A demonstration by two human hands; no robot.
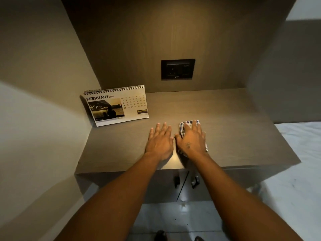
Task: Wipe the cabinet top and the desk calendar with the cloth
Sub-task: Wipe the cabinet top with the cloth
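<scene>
Left wall [34, 105]: plain, pale, closing the recess on that side.
Desk calendar [116, 105]: stands upright at the back left of the cabinet top, just beside the left wall; spiral-bound along its upper edge, open at "FEBRUARY", with a dark photograph at left and a date grid at right.
Left hand [160, 140]: lies flat, palm down, on the bare surface in front of the calendar and apart from it; fingers [159, 128] spread and extended, gripping nothing.
Cabinet top [234, 129]: brown wood-grain "table" surface set in a recess; the stretch right of the hands is bare.
Cloth [189, 123]: checked blue and white, lying on the cabinet top near its middle, mostly covered by the right hand, with edges showing beyond the fingertips and at the wrist.
Right hand [192, 140]: pressed flat on the cloth, fingers extended over it rather than curled around it; thumb just beside the left hand.
Socket panel [178, 69]: black, set in the wood back wall above the surface.
Door handles [186, 181]: two dark handles below the front edge.
Bed [298, 153]: white sheet at far right.
</scene>
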